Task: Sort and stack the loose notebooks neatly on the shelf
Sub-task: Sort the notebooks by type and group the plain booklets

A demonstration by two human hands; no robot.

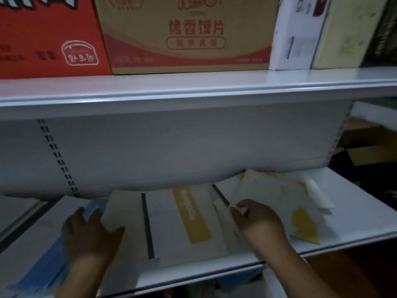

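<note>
Sorting looks early, we judge: no squared stack yet. White paper notebooks with yellow band and black spine lie overlapped mid-shelf. Blue-covered notebooks sprawl at left, and a white-and-yellow notebook sits askew at right. The left hand lies flat, fingers spread, where blue meets white. The right hand pinches the askew notebook's near edge. Gathering, aligning and stacking are left. Surface: white metal shelf, dim light. On the shelf above: brown cardboard carton, red carton.
</note>
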